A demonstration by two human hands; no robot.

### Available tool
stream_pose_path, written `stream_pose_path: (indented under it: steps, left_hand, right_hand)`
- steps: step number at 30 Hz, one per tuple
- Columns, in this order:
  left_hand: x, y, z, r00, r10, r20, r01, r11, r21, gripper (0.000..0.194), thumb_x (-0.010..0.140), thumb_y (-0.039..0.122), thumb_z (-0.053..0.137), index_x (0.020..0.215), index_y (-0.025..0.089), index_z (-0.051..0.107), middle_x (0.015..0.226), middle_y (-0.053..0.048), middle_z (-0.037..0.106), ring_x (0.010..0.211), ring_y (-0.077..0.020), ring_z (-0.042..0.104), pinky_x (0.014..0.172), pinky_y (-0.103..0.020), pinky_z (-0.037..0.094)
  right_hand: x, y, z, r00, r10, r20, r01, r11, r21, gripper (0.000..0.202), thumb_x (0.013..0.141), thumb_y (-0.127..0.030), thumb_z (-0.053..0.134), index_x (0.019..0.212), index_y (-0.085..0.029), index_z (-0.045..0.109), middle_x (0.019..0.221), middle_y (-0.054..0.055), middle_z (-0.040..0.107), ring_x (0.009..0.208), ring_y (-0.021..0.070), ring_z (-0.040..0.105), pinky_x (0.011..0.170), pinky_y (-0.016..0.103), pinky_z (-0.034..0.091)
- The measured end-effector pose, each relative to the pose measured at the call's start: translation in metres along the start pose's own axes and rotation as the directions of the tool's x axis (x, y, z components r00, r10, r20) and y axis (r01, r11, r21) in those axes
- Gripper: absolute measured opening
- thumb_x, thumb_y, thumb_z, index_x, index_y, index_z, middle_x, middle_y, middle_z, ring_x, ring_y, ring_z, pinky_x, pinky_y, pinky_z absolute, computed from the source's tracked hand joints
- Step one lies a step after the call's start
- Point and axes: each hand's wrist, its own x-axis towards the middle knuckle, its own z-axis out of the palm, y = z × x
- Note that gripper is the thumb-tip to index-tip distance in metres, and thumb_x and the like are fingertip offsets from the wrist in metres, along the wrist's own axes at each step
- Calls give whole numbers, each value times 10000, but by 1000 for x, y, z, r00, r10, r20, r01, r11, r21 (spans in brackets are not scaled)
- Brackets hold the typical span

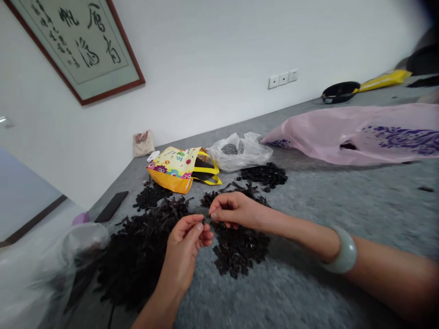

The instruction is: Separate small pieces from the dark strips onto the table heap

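Observation:
My left hand (188, 242) is closed in a pinch, thumb against forefinger, on a small black piece (205, 220) mostly hidden by the fingertips. Close beside it, my right hand (235, 210) also pinches a small dark bit; its exact kind is too small to make out. A pale green bangle (345, 251) circles my right wrist. Under the right hand lies a pile of flat black pieces (240, 253). Left of my left hand spreads a larger heap of black strips (137, 258).
Beyond the hands stand a yellow cartoon tote bag (174, 169), a white plastic bag (233, 157) and a heap of round black pieces (264, 176). A pink bag (325, 132) lies right. Clear plastic (30, 278) and a black slab (112, 206) are left.

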Motion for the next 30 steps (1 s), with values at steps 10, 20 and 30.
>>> stream_pose_path:
  steps: [10, 20, 30]
  left_hand:
    - [1, -2, 2, 993, -114, 6, 114, 993, -36, 383, 526, 269, 951, 775, 126, 698, 688, -26, 711, 633, -127, 666, 590, -217, 535]
    - [2, -2, 2, 997, -70, -27, 65, 988, -140, 389, 536, 300, 945, 785, 138, 694, 677, 15, 658, 611, -71, 576, 560, -171, 456]
    - [-2, -2, 2, 995, -88, 41, 85, 994, 72, 250, 618, 267, 841, 695, 146, 637, 667, -11, 656, 598, -115, 592, 558, -225, 449]
  right_hand:
    - [-3, 4, 11, 996, 81, 32, -82, 996, 33, 217, 815, -372, 674, 844, -160, 643, 670, -26, 615, 530, 77, 535, 426, 159, 407]
    - [-7, -2, 20, 991, 125, -55, -118, 987, 111, 171, 811, -323, 663, 838, -164, 608, 611, -44, 571, 519, 78, 522, 416, 158, 391]
    - [-7, 1, 25, 995, 99, -26, -94, 983, 160, 242, 765, -386, 697, 828, -171, 604, 650, -26, 605, 539, 85, 542, 432, 172, 405]
